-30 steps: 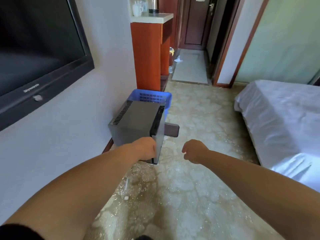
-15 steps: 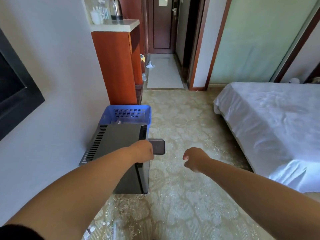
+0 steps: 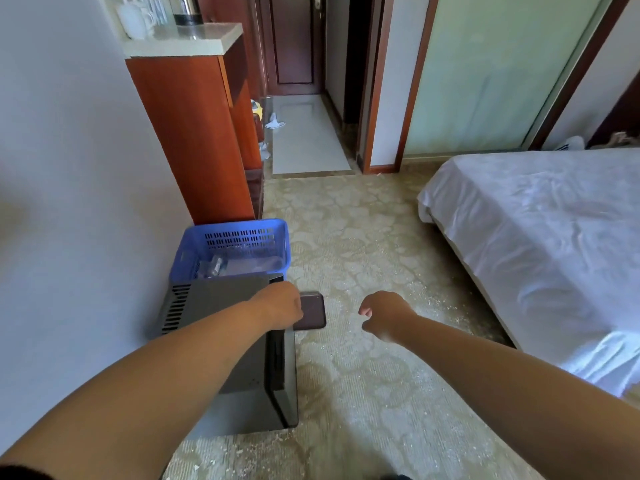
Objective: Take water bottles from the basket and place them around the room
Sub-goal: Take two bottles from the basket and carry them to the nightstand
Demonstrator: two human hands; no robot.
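Observation:
A blue plastic basket [image 3: 239, 225] stands on the carpet against the left wall, at the foot of a wooden cabinet. Clear water bottles [image 3: 221, 266] lie inside it, partly hidden by a grey vented box [image 3: 221, 299] standing just in front. My left hand [image 3: 278, 306] hovers over the box's top right corner with curled fingers; I see nothing in it. My right hand [image 3: 384, 315] is a loose fist over the carpet, to the right of the box, holding nothing.
A dark flat thing [image 3: 313, 311] shows beside the box, partly behind my left hand. The orange-brown cabinet [image 3: 194, 140] carries white cups [image 3: 135, 17] and a kettle [image 3: 185, 8]. A white bed [image 3: 536, 230] fills the right side. A hallway leads to a door [image 3: 292, 39].
I have moved forward and my view has swung right and down; the television has left the frame. The basket's inside with its bottles has come into sight. Both hands keep their curled pose.

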